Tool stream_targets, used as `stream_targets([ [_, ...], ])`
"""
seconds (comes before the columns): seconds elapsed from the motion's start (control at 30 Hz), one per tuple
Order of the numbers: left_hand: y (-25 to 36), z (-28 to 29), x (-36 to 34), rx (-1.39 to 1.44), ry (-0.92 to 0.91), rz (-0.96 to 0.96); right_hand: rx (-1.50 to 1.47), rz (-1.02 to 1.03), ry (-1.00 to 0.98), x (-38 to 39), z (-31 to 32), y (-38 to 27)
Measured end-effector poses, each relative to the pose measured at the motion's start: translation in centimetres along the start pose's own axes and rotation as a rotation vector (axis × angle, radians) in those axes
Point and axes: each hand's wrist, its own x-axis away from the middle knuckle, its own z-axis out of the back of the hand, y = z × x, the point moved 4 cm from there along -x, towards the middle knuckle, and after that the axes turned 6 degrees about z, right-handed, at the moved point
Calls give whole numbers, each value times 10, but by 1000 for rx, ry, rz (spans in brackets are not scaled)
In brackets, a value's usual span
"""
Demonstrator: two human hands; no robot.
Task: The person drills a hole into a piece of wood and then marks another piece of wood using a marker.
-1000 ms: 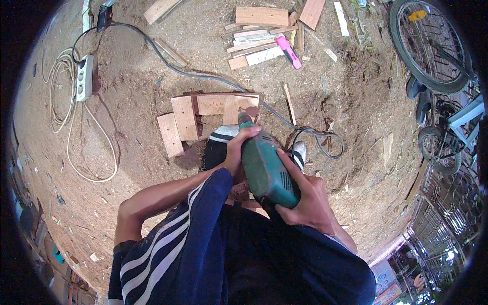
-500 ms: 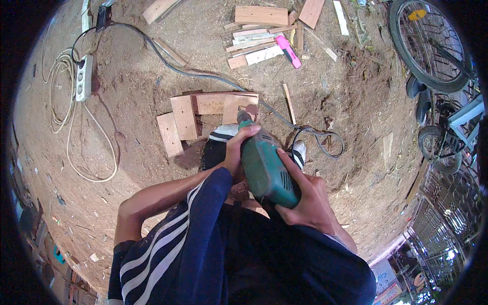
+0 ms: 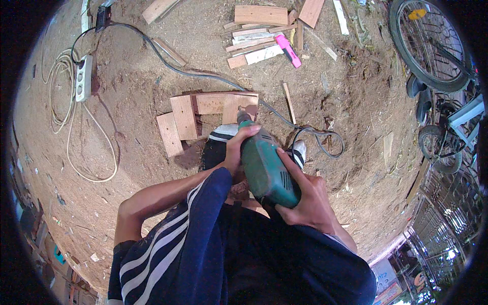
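A green power drill (image 3: 267, 165) is held in both of my hands, its chuck pointing forward. My left hand (image 3: 237, 152) is wrapped round its front part, just behind the chuck. At the rear, my right hand (image 3: 307, 195) grips the handle, which the drill body mostly hides. The drill's tip meets a short wooden board (image 3: 232, 109), where reddish dust lies. This board rests at the right end of a longer wooden strip (image 3: 209, 104). Two more short boards, an upright one (image 3: 183, 118) and a tilted one (image 3: 170, 134), lie to the left. One of my feet is close behind the boards.
A white power strip (image 3: 84, 78) with coiled cable lies at the left. The drill's dark cord (image 3: 203, 77) crosses the ground beyond the boards. Farther off are stacked wood offcuts (image 3: 260, 16) and a pink marker (image 3: 288, 51). A bicycle wheel (image 3: 432, 46) stands at the right.
Almost nothing differs. The dust patch and the area at the drill's tip look slightly changed; both hands and the boards keep their places.
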Motion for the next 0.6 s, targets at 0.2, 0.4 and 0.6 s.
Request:
stream_targets([
  [0.2,-1,6,-4,-10,13,-12,-21,-37,2,-1,0,-2],
  [0.4,-4,10,-11,14,-96,0,-24,-39,3,0,0,1],
  [0.6,-12,24,-24,47,-61,-53,-24,-14,-17,-2,0,0],
])
